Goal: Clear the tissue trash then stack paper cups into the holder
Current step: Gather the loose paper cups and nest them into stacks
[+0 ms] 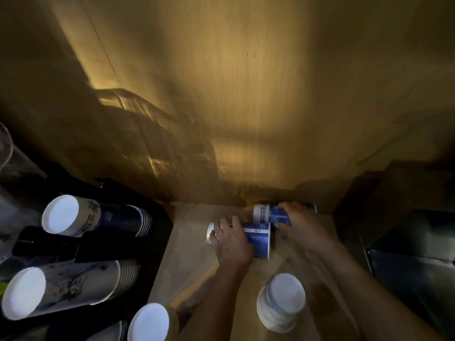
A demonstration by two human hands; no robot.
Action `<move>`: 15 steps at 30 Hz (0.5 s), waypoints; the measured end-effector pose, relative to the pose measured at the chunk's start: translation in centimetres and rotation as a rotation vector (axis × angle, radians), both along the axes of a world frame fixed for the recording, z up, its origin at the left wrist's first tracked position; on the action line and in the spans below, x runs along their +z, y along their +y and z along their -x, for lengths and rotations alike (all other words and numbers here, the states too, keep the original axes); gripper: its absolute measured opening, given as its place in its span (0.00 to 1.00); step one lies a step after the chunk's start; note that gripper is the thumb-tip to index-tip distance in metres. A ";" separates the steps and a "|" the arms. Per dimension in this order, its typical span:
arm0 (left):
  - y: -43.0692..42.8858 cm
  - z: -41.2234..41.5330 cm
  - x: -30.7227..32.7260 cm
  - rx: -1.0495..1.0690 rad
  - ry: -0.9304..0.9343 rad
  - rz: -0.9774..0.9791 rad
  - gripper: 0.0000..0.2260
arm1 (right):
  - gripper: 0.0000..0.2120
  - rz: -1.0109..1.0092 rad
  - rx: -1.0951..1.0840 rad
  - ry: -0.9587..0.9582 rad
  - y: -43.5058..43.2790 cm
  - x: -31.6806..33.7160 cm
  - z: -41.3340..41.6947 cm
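Observation:
Two blue-and-white paper cups lie on their sides on the wooden counter near the back wall. My left hand (230, 238) grips the nearer cup (258, 239), whose mouth faces right. My right hand (299, 223) grips the farther cup (267, 214), whose white base points left. An upside-down stack of paper cups (280, 303) stands on the counter in front of my arms. The black cup holder (49, 242) at the left carries tilted stacks of cups (91, 216), bases toward me. No tissue is in view.
A second tilted stack (64, 289) and a third cup base (149, 322) sit in the holder's lower slots. A dark metal bin or box (413, 242) stands at the right. A clear glass rim (6, 143) shows at the far left. The wooden back wall is dimly lit.

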State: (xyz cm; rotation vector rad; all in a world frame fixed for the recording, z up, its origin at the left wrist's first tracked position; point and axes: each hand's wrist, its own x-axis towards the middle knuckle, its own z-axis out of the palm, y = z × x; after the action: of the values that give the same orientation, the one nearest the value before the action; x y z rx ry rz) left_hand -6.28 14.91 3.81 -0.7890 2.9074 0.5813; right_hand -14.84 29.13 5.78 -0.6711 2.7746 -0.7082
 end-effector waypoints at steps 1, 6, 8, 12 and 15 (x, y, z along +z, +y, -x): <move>-0.2 0.3 -0.7 -0.034 -0.030 0.049 0.25 | 0.20 -0.060 0.018 0.046 -0.2 -1.1 0.8; -1.1 0.6 -3.7 -0.175 -0.197 0.085 0.34 | 0.34 -0.316 0.080 0.070 -0.1 -5.5 3.4; -1.5 0.5 -4.6 -0.167 -0.160 0.074 0.37 | 0.34 -0.358 0.077 0.163 0.5 -6.7 3.5; -1.7 0.1 -5.4 -0.182 -0.085 0.130 0.36 | 0.32 -0.484 -0.002 0.250 1.6 -7.7 2.4; -1.5 -0.2 -5.1 -0.173 -0.052 0.113 0.34 | 0.30 -0.551 -0.026 0.262 2.0 -7.6 2.0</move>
State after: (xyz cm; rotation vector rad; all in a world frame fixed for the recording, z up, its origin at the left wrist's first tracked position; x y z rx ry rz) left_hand -6.08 13.36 -1.32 -0.5459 2.9417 0.3776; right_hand -16.89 31.17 -1.80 -0.6404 3.0037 0.1659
